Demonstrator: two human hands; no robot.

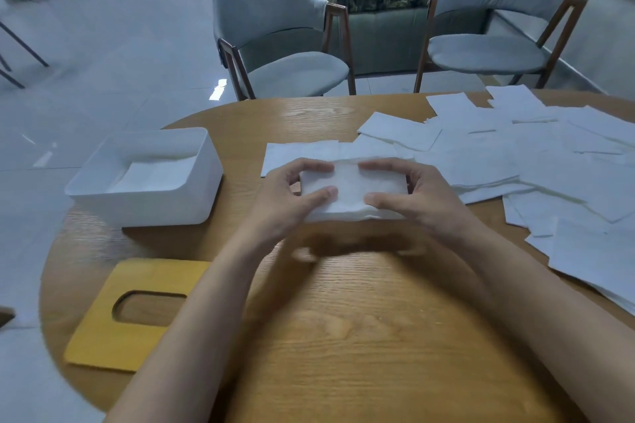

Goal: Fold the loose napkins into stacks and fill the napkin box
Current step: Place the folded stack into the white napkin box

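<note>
While held above the table (360, 336), thick white folded napkin stack (354, 191), left hand (288, 199) and right hand (419, 197) gripping its ends

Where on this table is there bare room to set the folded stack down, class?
Free: the bare wood of the table between the forearms, right of the wooden lid. Crowded: the right side under loose napkins; the white box fills the left.

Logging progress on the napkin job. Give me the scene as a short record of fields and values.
held item: folded white napkin stack, lifted off the round wooden table
left hand: grips the stack's left end
right hand: grips the stack's right end
white plastic napkin box: open, left of the hands, napkins already inside
yellow wooden lid with oval slot: flat on the table, near left
loose white napkins: spread across the right side
</note>
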